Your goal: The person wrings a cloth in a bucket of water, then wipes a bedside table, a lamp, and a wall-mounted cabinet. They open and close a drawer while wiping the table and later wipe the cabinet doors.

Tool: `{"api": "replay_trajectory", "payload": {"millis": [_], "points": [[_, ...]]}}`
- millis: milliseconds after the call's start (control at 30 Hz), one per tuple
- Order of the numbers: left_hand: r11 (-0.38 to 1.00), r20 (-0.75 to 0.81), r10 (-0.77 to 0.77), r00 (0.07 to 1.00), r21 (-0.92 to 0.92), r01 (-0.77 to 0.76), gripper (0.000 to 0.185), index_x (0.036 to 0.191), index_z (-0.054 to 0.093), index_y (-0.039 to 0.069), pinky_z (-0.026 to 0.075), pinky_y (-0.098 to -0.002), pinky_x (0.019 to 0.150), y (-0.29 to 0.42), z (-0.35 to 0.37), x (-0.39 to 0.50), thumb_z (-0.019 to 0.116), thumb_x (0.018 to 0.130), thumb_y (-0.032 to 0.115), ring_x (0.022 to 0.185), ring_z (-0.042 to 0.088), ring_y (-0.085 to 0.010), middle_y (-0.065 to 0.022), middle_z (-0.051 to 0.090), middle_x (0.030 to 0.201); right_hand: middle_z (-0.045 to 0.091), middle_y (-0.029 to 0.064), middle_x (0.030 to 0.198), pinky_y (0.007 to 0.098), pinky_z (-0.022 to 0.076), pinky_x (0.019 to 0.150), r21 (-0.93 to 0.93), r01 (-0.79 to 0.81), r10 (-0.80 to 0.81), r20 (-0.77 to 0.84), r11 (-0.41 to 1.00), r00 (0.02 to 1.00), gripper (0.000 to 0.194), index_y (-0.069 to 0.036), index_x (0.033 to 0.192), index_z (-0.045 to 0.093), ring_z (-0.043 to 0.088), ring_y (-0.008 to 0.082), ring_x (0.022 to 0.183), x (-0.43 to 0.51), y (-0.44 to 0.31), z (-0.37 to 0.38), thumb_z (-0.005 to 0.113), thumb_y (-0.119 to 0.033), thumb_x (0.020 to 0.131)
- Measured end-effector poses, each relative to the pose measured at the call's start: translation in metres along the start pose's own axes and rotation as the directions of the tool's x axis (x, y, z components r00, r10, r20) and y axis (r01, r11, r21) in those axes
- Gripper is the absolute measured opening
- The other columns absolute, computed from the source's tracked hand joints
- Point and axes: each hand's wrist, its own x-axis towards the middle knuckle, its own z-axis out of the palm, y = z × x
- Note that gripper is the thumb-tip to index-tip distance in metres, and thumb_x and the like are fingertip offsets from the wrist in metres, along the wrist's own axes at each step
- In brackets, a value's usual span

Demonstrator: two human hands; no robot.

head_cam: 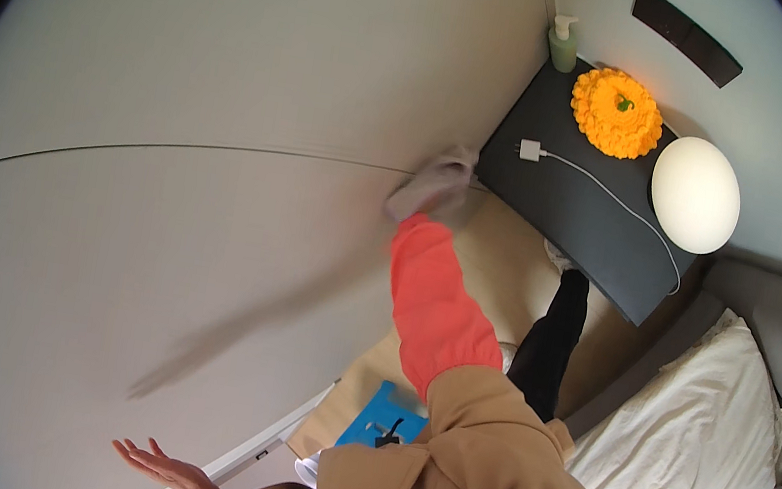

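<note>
My right hand (423, 217), mostly hidden and blurred, grips a greyish-pink cloth (438, 179) against a pale smooth panel (170, 249). A coral-red sleeve cover (436, 297) runs up that forearm to a tan coat sleeve (495, 412). The cloth lies across the panel's thin horizontal seam, close to the left corner of a dark grey bedside table (559, 186). At the lower left, my left hand (168, 468) is bare with its fingers apart. It is near a white frame edge (229, 463); whether it touches the panel I cannot tell.
On the table are a green pump bottle (563, 46), an orange crocheted cover (615, 113), a white charger (530, 151) with cable and a lit oval lamp (695, 195). A white pillow (695, 442) lies on the bed at right. A blue item (373, 416) is low down near my body.
</note>
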Motion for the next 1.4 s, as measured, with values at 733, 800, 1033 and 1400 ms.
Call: {"api": "replay_trajectory", "payload": {"millis": [733, 800, 1033, 1400], "points": [[0.986, 0.022, 0.161, 0.987, -0.053, -0.16, 0.058, 0.144, 0.027, 0.005, 0.033, -0.0422, 0.109, 0.0, 0.009, 0.014, 0.034, 0.1, 0.042, 0.136, 0.029, -0.0274, -0.013, 0.025, 0.15, 0.056, 0.0028, 0.121, 0.0453, 0.0373, 0.098, 0.287, 0.951, -0.961, -0.209, 0.116, 0.181, 0.029, -0.02, 0.111, 0.061, 0.048, 0.0247, 0.117, -0.135, -0.292, -0.034, 0.05, -0.034, 0.088], [0.989, 0.005, 0.139, 0.99, -0.046, -0.138, 0.058, 0.144, 0.026, 0.004, 0.032, -0.0418, 0.108, -0.008, -0.001, 0.013, 0.034, 0.1, 0.042, 0.136, 0.03, -0.0274, -0.0131, 0.024, 0.15, 0.058, 0.0002, 0.121, 0.0405, 0.0391, 0.096, 0.723, 0.608, -0.944, 0.225, 0.327, 0.239, 0.032, -0.024, 0.117, 0.06, 0.053, 0.0238, 0.112, -0.114, -0.268, -0.056, 0.05, -0.038, 0.091], [0.999, -0.007, -0.018, 1.0, -0.042, 0.018, 0.055, 0.144, 0.024, 0.001, 0.024, -0.0413, 0.111, -0.051, -0.021, -0.012, 0.038, 0.101, 0.033, 0.138, 0.023, -0.0293, -0.0151, 0.02, 0.151, 0.05, 0.0167, 0.129, 0.0442, 0.0363, 0.101, -0.684, 0.474, -0.474, 0.209, 0.554, 0.855, 0.039, -0.005, 0.123, 0.054, 0.047, 0.0325, 0.119, 0.005, -0.149, -0.018, 0.05, -0.025, 0.09], [0.886, -0.083, -0.415, 0.906, -0.263, 0.382, 0.059, 0.144, 0.022, 0.001, 0.027, -0.0417, 0.109, -0.07, -0.047, -0.046, 0.041, 0.1, 0.035, 0.137, 0.025, -0.0294, -0.0168, 0.017, 0.15, 0.045, 0.019, 0.132, 0.0605, 0.0283, 0.102, 0.298, 0.952, -0.964, 0.264, 0.066, -0.016, 0.054, -0.009, 0.122, 0.051, 0.037, 0.039, 0.128, -0.137, -0.236, -0.011, 0.063, -0.038, 0.079]]}}
